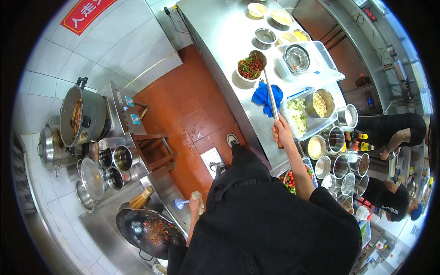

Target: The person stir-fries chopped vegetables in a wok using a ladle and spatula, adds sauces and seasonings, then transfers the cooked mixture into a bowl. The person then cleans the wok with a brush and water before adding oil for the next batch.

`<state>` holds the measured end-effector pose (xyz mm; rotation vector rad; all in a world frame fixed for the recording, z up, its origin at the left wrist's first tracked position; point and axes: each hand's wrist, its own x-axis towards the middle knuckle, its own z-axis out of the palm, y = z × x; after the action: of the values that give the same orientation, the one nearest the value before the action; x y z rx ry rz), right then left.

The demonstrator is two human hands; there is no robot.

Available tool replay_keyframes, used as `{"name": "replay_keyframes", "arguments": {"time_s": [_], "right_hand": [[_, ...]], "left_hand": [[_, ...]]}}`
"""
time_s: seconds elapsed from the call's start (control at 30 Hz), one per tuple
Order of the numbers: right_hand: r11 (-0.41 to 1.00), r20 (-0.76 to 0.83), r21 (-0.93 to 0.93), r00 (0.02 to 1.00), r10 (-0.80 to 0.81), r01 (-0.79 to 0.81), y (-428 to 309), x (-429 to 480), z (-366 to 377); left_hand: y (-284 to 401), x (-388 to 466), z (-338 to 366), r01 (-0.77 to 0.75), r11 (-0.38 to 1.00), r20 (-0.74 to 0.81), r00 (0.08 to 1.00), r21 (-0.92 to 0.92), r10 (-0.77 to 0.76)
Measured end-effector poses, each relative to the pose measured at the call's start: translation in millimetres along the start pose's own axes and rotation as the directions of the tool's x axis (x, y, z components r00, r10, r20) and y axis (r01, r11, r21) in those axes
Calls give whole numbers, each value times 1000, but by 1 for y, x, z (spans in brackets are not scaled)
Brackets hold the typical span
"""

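My right hand (283, 132) grips the wooden end of a long-handled metal ladle (270, 91) over the steel worktable. The ladle's bowl meets the far rim of a white bowl (248, 79) filled with a dark red and green cooked dish (250, 66). Beneath the handle lies a crumpled blue cloth (266, 97). Low on the other side, my left hand (195, 207) holds a bunched pale cloth (197, 196) beside the stove edge. Near it sits a black wok (137, 228) with reddish food scraps (158, 233) inside.
Plastic bins of chopped vegetables (296, 115) and several steel seasoning pots (315, 147) line the right. A bamboo wok brush (141, 198) lies behind the wok. A large pot (86, 117) stands far left. Two people in black (388, 199) are beyond the worktable.
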<state>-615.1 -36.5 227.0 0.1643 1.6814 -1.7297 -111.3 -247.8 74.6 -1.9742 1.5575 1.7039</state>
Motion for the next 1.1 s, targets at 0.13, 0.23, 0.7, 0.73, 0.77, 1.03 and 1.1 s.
{"name": "replay_keyframes", "arguments": {"time_s": [0.13, 0.23, 0.7, 0.73, 0.77, 1.03, 1.1], "right_hand": [[977, -75, -207, 995, -59, 42, -1, -3, 2], [947, -68, -310, 991, -114, 87, 4, -3, 2], [724, -37, -633, 924, -380, 273, 40, -4, -23], [705, -32, -649, 916, -401, 286, 41, -5, -23], [687, -29, -662, 906, -422, 299, 41, -5, -24], [674, -2, -664, 901, -435, 324, 39, -6, -31], [663, -8, -694, 919, -395, 279, 37, -7, -31]], "left_hand": [[26, -2, 9, -13, 1000, 37, 999, 19, 12], [19, 6, 14, -19, 999, 46, 999, 35, 18], [13, 5, 7, -49, 958, 33, 999, 284, 41], [12, 6, 8, -30, 964, 29, 999, 266, 23], [10, 8, 8, -39, 967, 25, 999, 253, 34], [4, 18, 8, -75, 988, 71, 995, 132, 66], [12, 13, 9, -41, 997, 96, 995, 60, 35]]}}
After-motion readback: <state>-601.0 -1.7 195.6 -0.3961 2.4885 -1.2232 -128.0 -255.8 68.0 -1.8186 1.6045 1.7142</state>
